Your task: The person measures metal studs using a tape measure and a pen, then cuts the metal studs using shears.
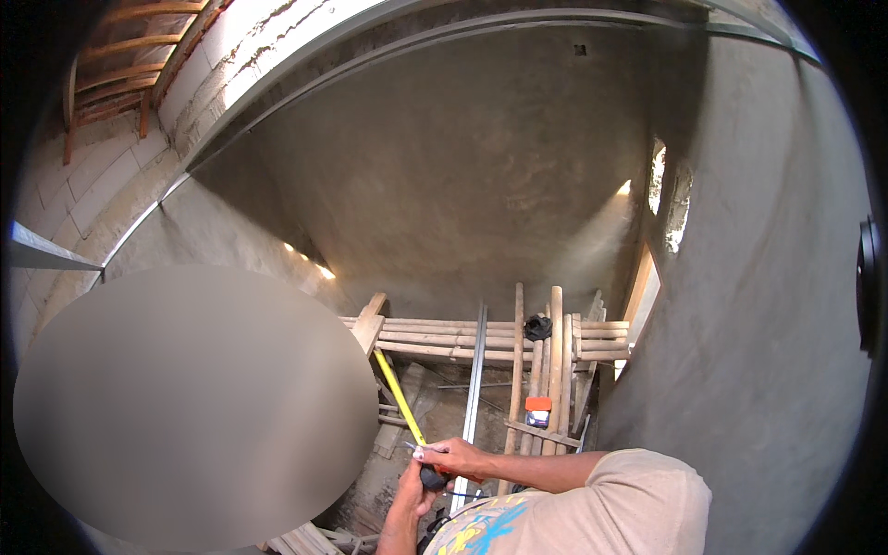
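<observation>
My left hand is closed around the dark body of a tape measure low in the middle of the view. Its yellow blade stretches away, up and to the left, toward a wooden board. My right hand lies over the top of the tape measure where the blade comes out, its fingers bent and pinched. A thin, pale pointed tip sticks out by those fingers; its kind is too small to make out. Beside my hands, a long metal profile runs away from me.
Wooden poles form a scaffold ahead, with more poles at right. A black bundle and an orange-and-white object sit on them. Grey plastered walls surround the space. A blurred oval hides the lower left.
</observation>
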`<state>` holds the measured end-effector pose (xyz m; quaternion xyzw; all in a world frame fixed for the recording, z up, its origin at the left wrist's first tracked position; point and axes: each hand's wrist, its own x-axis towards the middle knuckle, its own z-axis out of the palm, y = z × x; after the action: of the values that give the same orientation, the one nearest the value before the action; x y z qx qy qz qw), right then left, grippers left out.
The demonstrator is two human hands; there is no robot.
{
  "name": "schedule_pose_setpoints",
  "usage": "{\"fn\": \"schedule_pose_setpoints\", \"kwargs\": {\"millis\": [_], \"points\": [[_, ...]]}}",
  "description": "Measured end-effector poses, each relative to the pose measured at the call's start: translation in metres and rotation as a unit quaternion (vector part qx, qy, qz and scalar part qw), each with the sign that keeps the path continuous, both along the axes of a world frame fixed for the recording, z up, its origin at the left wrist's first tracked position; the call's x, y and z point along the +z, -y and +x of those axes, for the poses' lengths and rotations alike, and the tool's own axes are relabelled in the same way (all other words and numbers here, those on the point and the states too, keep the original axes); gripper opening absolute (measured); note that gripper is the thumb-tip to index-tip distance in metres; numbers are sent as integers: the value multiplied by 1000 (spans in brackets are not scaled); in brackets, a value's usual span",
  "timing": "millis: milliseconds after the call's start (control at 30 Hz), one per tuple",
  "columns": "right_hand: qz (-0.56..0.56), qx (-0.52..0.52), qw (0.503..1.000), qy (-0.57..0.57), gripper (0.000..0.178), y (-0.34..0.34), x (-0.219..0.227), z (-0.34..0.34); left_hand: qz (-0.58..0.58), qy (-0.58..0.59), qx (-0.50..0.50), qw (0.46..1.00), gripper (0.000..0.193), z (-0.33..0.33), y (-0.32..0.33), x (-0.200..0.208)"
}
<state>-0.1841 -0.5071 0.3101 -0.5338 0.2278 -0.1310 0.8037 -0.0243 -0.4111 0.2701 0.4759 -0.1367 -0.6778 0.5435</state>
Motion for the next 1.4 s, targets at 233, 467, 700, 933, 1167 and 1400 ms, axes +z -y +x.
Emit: {"fn": "schedule_pose_setpoints", "kwargs": {"millis": [233, 467, 700, 933, 1167, 1400], "points": [[14, -47, 998, 38, 53, -5, -33, -4, 54, 27, -14, 998, 62, -11, -11, 12], [12, -117, 993, 16, 44, -11, -39, 2, 43, 10, 2, 999, 72, -15, -14, 25], [-74, -161, 980, -88, 27, -10, -38, 2, 50, 22, 0, 999, 70, -20, -19, 19], [-94, -240, 963, -82, 20, -13, -49, 1, 93, 104, -28, 990, 53, -33, -23, 25], [-216, -428, 865, -145, 28, 92, -43, 3, 20, 251, -72, 965, 40, -11, -55, 19], [-136, -522, 838, -87, 14, 279, 76, -72, 64, 333, -176, 924, 50, 61, -164, 19]]}}
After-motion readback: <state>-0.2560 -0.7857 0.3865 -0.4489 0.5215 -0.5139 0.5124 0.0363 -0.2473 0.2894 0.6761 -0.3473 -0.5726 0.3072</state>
